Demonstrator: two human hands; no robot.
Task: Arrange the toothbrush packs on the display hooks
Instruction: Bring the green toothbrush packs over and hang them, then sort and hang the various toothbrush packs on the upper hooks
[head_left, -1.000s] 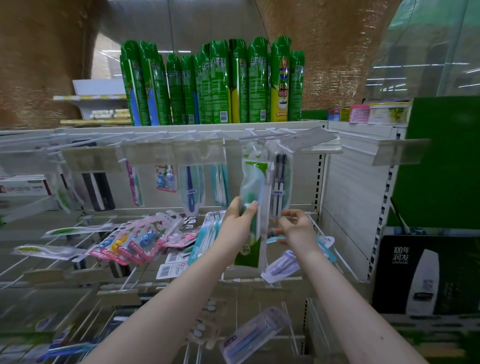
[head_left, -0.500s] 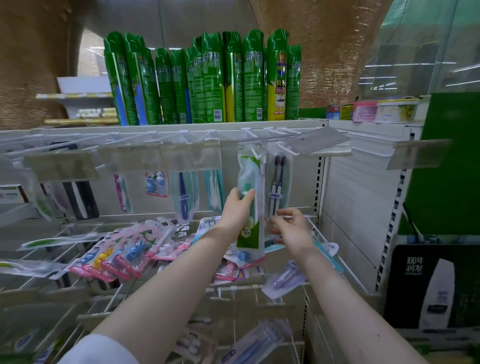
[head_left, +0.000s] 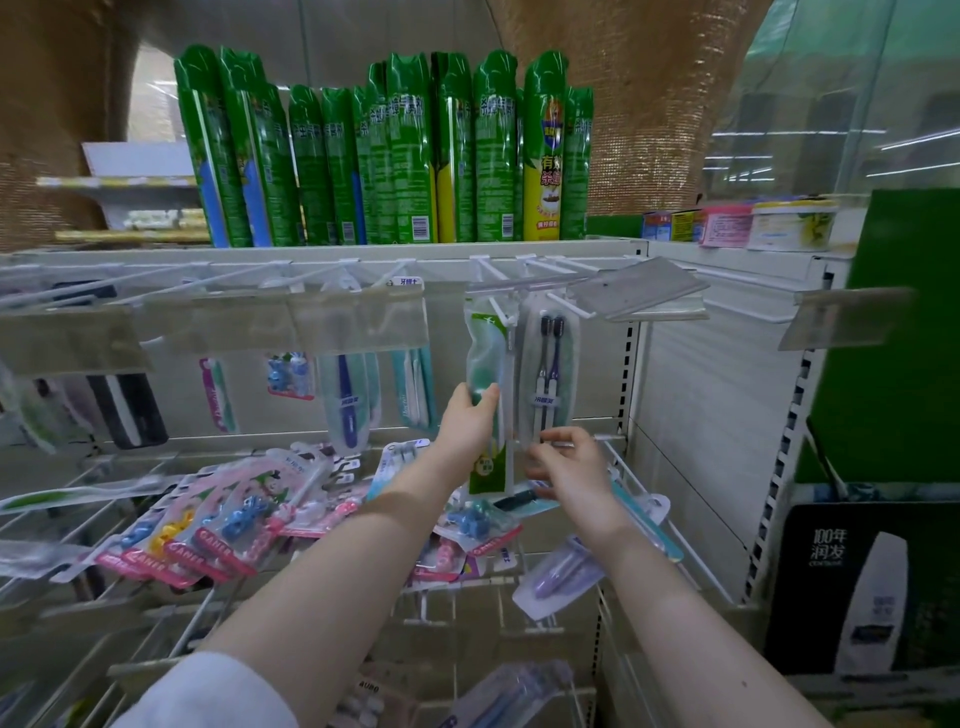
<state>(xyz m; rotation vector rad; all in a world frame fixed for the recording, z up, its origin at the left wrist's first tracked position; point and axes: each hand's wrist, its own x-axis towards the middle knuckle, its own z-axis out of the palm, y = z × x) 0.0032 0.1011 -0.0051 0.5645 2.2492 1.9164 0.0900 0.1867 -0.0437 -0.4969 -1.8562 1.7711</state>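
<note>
**Soft overhead shop light, smear at the edges**

Flat, fairly dim light comes from above, and strip lights glint in the plastic sheet (head_left: 852, 140) at top right. The green toothbrush pack (head_left: 485, 358) at centre reads fairly sharp. The price strips (head_left: 208, 322) out left smear with blur. The shelf edge (head_left: 311, 258) bows under the wide lens, and a soft shadow crosses the left forearm (head_left: 405, 501).

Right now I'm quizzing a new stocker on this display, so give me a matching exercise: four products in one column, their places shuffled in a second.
1. green toothbrush pack
2. black-bristle toothbrush pack
3. green spray cans
4. purple toothbrush pack

A. standing on the top shelf
B. lying on the lower wire hooks
C. gripped by the left hand
D. hanging just above the right hand

Pairs: 1-C, 2-D, 3-A, 4-B.
</note>
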